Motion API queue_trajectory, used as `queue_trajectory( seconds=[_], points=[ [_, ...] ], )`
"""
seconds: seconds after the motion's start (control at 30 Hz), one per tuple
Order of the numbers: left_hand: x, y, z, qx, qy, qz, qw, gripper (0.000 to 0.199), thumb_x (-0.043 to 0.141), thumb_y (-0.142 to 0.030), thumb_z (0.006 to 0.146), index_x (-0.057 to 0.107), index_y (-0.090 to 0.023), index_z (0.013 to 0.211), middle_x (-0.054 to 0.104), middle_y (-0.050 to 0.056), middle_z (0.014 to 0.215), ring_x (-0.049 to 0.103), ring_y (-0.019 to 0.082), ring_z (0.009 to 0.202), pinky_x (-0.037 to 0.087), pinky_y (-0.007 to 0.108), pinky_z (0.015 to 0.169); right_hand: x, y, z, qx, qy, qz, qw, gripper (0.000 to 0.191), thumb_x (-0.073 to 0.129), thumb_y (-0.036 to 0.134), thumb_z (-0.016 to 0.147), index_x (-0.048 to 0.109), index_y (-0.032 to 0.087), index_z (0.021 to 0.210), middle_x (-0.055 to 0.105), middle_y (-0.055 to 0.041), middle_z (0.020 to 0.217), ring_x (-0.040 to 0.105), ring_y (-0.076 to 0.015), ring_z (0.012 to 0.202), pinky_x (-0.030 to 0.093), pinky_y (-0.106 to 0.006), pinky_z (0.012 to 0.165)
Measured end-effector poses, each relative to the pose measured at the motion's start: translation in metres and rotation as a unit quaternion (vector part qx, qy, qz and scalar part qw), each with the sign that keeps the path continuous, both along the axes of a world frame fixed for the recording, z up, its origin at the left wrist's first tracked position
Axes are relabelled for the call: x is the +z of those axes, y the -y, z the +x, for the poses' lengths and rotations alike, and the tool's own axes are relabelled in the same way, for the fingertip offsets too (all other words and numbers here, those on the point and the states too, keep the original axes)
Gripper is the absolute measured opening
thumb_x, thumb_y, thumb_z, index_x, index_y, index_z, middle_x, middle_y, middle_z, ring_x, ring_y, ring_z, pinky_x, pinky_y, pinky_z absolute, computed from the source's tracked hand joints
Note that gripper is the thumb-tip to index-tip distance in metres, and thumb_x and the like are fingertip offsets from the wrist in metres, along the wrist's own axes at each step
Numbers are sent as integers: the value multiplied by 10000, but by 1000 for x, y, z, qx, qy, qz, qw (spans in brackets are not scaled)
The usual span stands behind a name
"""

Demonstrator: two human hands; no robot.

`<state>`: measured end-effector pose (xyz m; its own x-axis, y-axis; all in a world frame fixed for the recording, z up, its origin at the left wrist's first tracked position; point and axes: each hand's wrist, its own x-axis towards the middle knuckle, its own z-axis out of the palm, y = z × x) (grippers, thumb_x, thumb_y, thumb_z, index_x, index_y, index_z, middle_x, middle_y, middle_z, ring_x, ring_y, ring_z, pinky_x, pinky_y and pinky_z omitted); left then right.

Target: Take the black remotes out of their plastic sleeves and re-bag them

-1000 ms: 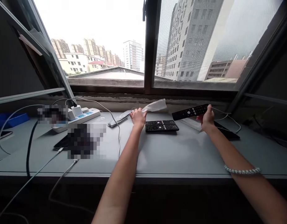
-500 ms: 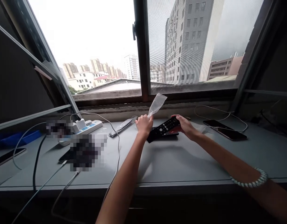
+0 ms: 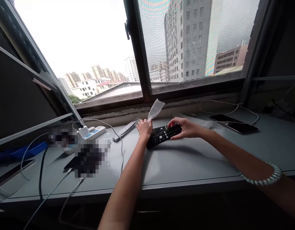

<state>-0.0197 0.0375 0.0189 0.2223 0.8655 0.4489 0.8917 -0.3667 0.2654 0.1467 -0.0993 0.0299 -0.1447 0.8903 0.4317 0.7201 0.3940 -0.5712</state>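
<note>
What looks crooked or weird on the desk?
The long black plastic remote control at the right hand looks askew: it slants in front of a second black plastic remote instead of lining up. Blocky blurring hides some things at picture left.

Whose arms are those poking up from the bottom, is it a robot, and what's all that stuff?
No robot here! Those are a person's bare arms, seen by a camera worn on that person's head, looking forward and down. The right hand holds one end of a black remote; another remote shows partly behind it. The left hand grips a clear plastic sleeve, which sticks up. The grey desk also has a power strip, cables and, on the right, a dark phone. Blurry squares hide some things on the left.
</note>
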Motion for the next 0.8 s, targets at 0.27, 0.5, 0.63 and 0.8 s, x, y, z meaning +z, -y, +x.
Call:
queue_trajectory(
  seconds=[0.27, 0.5, 0.63, 0.8],
  points=[
    [4, -5, -2, 47, 59, 12, 997, 380, 306, -399, 879, 570, -170, 1027, 561, 135, 1134, 469, 273, 1115, 325, 413, 949, 7, 10, -2, -15, 169, -14, 985, 391, 712, 532, 535, 713, 273, 828, 657, 6, 820, 592, -178, 746, 381, -257, 604],
    [5, -9, -3, 70, 93, -15, 993, 397, 301, -402, 871, 568, -169, 1051, 555, 140, 1162, 453, 278, 1141, 306, 423, 966, 4, 9, 7, -37, 192, -62, 979, 472, 719, 606, 452, 708, 266, 778, 672, -3, 764, 586, -181, 669, 366, -260, 538],
    [7, -8, -1, 63, 98, -28, 993, 399, 300, -405, 867, 572, -173, 1045, 548, 143, 1177, 440, 285, 1159, 307, 426, 964, 4, 11, 5, -32, 201, -71, 976, 538, 723, 633, 420, 709, 260, 808, 670, -13, 816, 585, -187, 680, 366, -263, 535],
    [8, -7, -1, 59, 107, -36, 992, 404, 305, -403, 864, 567, -164, 1058, 544, 144, 1180, 443, 285, 1156, 306, 432, 969, 7, 13, -4, -13, 197, -29, 980, 418, 659, 617, 575, 725, 299, 839, 659, 3, 921, 593, -172, 728, 379, -269, 596]
  ],
)
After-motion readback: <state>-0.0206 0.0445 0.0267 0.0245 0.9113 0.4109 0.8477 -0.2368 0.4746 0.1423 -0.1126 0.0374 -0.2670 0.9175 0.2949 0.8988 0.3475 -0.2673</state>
